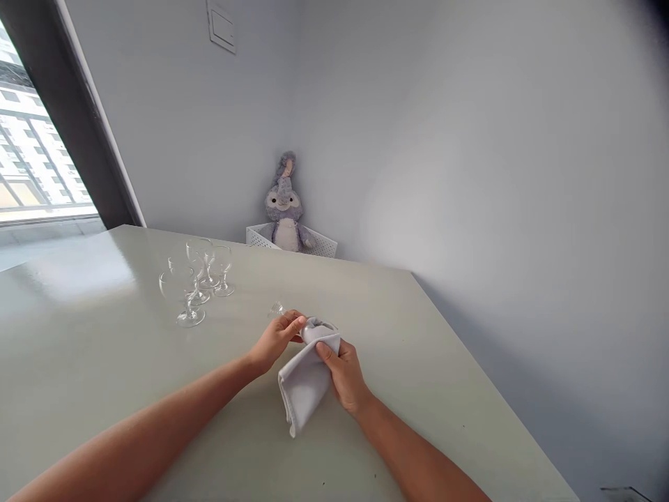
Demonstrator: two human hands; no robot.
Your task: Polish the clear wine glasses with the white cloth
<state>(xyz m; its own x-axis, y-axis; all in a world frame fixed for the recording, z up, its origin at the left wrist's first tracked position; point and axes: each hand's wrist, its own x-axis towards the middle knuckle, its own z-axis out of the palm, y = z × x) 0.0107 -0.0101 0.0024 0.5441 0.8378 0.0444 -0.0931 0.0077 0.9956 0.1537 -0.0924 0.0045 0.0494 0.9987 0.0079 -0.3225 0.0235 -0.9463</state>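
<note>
My left hand (276, 339) is closed around a small stemmed glass (277, 309); only the glass's clear foot shows past my fingers. My right hand (343, 375) grips a white cloth (304, 380), which is bunched over the glass's bowl and hangs down toward the table. Both hands meet just above the pale green table (104, 362), near its middle.
Several empty stemmed glasses (194, 286) stand upright in a cluster to the left of my hands. A grey plush rabbit (285, 206) sits in a white perforated basket (318, 244) in the corner behind the table. A window (31, 160) is at the far left.
</note>
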